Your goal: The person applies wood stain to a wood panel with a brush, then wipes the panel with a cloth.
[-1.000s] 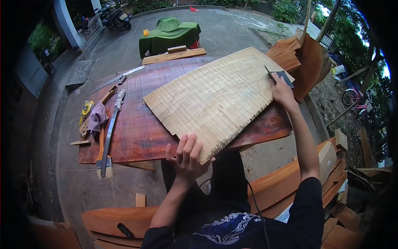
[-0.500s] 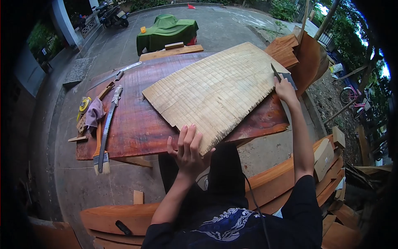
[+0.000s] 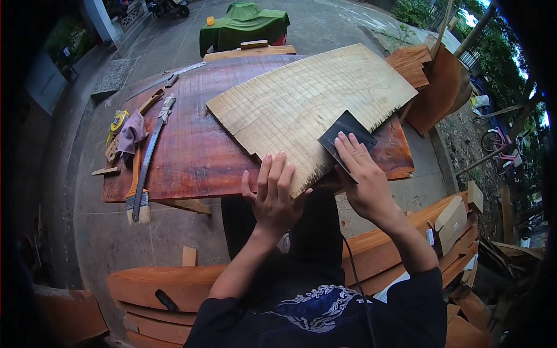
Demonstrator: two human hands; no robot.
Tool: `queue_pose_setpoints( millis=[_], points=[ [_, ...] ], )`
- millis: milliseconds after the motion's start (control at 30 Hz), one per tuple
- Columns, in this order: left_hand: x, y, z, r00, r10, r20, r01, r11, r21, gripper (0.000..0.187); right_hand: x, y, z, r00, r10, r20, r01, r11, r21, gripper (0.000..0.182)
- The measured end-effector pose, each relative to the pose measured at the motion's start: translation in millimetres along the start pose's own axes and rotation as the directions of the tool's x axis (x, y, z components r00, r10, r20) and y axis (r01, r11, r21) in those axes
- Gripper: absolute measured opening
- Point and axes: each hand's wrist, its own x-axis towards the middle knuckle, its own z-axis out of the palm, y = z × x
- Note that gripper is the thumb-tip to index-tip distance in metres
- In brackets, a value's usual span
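Note:
A pale, rough-edged board (image 3: 301, 98) lies slanted across a reddish-brown wooden slab (image 3: 185, 156). My left hand (image 3: 275, 194) rests at the board's near corner, fingers spread on its edge and thumb toward the underside. My right hand (image 3: 362, 177) presses a dark, flat square sheet (image 3: 346, 134) on the board's right edge, fingers laid on top and thumb hidden beneath. The sheet partly overhangs the jagged edge.
Left on the slab are a saw blade (image 3: 152, 156), paintbrush (image 3: 138, 203), purple cloth (image 3: 133, 134) and yellow tape measure (image 3: 118, 120). Curved timber pieces (image 3: 168, 290) lie below, near my body. A green-covered object (image 3: 243, 29) stands beyond the slab.
My right hand has moved from the board's far right corner toward me, with the dark sheet now under it. The dark pointed tool it held is no longer visible. My left hand stays at the corner.

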Motion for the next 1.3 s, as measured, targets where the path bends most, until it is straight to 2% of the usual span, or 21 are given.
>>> queue_pose_setpoints(
  millis=[33, 100, 167, 233, 300, 367, 400, 433, 500, 533, 633, 733, 767, 833, 867, 933, 1000, 1033, 1100, 1200, 1300],
  points=[
    [-1.1, -0.9, -1.2, 1.000, 0.005, 0.005, -0.005, 1.000, 0.002, 0.054, -2.0, 3.2, -4.7, 1.000, -0.008, 0.018, 0.008, 0.999, 0.046, 0.054],
    [-1.0, -0.8, -3.2, 1.000, 0.010, 0.020, -0.010, 1.000, 0.007, 0.055, 14.0, 52.3, -12.3, 0.904, 0.425, -0.052, -0.419, 0.904, 0.089, 0.056],
    [0.2, 2.0, -3.1, 1.000, 0.015, 0.011, -0.015, 1.000, 0.002, 0.058, 24.4, 71.1, -24.7, 0.825, 0.565, -0.017, -0.564, 0.825, 0.040, 0.059],
    [-0.8, 3.6, 3.8, 1.000, 0.002, -0.015, -0.002, 1.000, 0.002, 0.063, 18.3, 66.3, -0.4, 0.950, 0.301, -0.086, -0.311, 0.938, -0.151, 0.061],
    [-0.7, 4.9, 6.1, 1.000, -0.006, -0.023, 0.007, 1.000, 0.011, 0.069, -1.7, -17.9, 1.7, 0.999, -0.050, 0.014, 0.051, 0.996, -0.074, 0.052],
    [0.7, 2.3, 5.6, 1.000, -0.002, -0.008, 0.002, 1.000, 0.031, 0.076, -9.7, -43.2, -5.6, 0.990, -0.120, 0.071, 0.119, 0.993, 0.008, 0.048],
    [1.0, 1.5, 3.2, 1.000, 0.005, 0.013, -0.006, 0.999, 0.038, 0.078, -1.4, -19.4, -5.2, 0.996, -0.078, 0.043, 0.076, 0.996, 0.035, 0.047],
    [-0.7, 1.5, 0.1, 0.999, 0.011, 0.036, -0.012, 0.999, 0.040, 0.081, 10.4, 14.3, -2.8, 0.999, 0.015, -0.043, -0.018, 0.998, -0.065, 0.046],
    [-1.6, 2.2, -0.2, 0.999, 0.013, 0.043, -0.015, 0.999, 0.046, 0.083, 31.4, 49.3, -18.9, 0.906, 0.417, -0.073, -0.419, 0.907, -0.031, 0.049],
    [-4.1, 3.2, 0.4, 0.999, 0.010, 0.037, -0.012, 0.999, 0.045, 0.083, 29.9, 46.8, -13.6, 0.950, 0.306, -0.064, -0.312, 0.934, -0.174, 0.051],
    [-0.8, 4.2, 3.4, 1.000, -0.006, 0.018, 0.005, 0.999, 0.037, 0.083, -14.2, -36.1, 4.4, 0.997, -0.074, -0.030, 0.072, 0.994, -0.079, 0.048],
    [0.3, 1.1, 0.8, 0.999, 0.010, 0.042, -0.012, 0.999, 0.050, 0.082, -11.7, -21.0, -7.2, 0.999, -0.033, 0.015, 0.033, 0.999, -0.037, 0.047],
    [-0.7, 1.8, -0.4, 0.998, 0.015, 0.056, -0.018, 0.998, 0.056, 0.082, -1.9, 11.1, -2.5, 0.996, 0.046, -0.076, -0.055, 0.990, -0.132, 0.046],
    [-3.4, 4.4, -1.8, 0.999, 0.012, 0.042, -0.014, 0.999, 0.051, 0.079, 14.7, 36.1, -5.1, 0.950, 0.294, -0.105, -0.307, 0.940, -0.147, 0.046],
    [-3.1, 6.4, 0.3, 1.000, 0.004, 0.024, -0.005, 0.999, 0.049, 0.077, 8.2, 28.7, 3.2, 0.972, 0.206, -0.113, -0.227, 0.946, -0.232, 0.046],
    [0.7, 6.3, 3.8, 1.000, -0.009, -0.006, 0.009, 0.999, 0.049, 0.074, -11.0, -37.1, 5.5, 0.999, 0.028, -0.023, -0.030, 0.991, -0.132, 0.054],
    [1.8, 4.2, 3.8, 1.000, 0.005, 0.003, -0.005, 0.999, 0.034, 0.077, -15.3, -47.3, 2.0, 0.995, -0.086, 0.043, 0.089, 0.995, -0.049, 0.059],
    [-0.1, 2.9, 1.8, 1.000, 0.012, 0.013, -0.013, 1.000, 0.024, 0.079, -6.5, -23.3, -1.9, 0.998, -0.064, 0.018, 0.065, 0.997, -0.048, 0.054],
    [-2.9, 2.4, -2.2, 0.999, 0.024, 0.033, -0.025, 0.999, 0.040, 0.079, 17.1, 53.3, 5.2, 0.970, 0.216, -0.115, -0.235, 0.955, -0.183, 0.049],
    [0.2, 2.9, 1.9, 1.000, 0.025, 0.008, -0.025, 0.999, 0.043, 0.079, 29.7, 58.5, -5.1, 0.922, 0.383, -0.053, -0.387, 0.910, -0.150, 0.049],
    [-1.4, 2.0, 2.1, 1.000, 0.015, 0.011, -0.015, 0.999, 0.037, 0.078, 23.6, 53.1, 6.2, 0.975, 0.209, -0.073, -0.219, 0.955, -0.198, 0.055]
  ],
)
